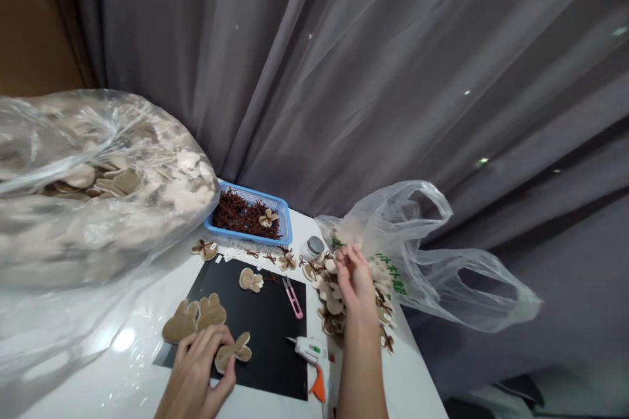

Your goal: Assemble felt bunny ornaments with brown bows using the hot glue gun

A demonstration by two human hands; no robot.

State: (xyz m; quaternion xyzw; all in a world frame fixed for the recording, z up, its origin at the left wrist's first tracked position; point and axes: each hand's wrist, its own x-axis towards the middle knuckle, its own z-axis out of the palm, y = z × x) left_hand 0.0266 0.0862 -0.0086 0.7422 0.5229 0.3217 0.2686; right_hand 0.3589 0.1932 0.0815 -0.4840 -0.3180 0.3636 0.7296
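Observation:
My left hand [204, 363] is closed on a small tan felt bunny piece [232, 353], pinched between thumb and fingers at the lower left of the black mat [272, 340]. Just beyond those fingers lie two more tan bunny pieces [195, 319]. Another bunny [251, 279] with a small white tag lies near the mat's far side. My right hand [354, 275] is over a pile of felt bunnies [330, 298], many with brown bows. Its fingers are loosely curled and apart, and nothing shows in them.
Pink thread snips [293, 298] and a white glue gun [308, 349] lie at the mat's right. Behind stand a blue basket [286, 226] of brown bows and a grey-lidded jar [314, 247]. Plastic bags flank the table: a large full one [162, 229] left, a handled one [417, 275] right.

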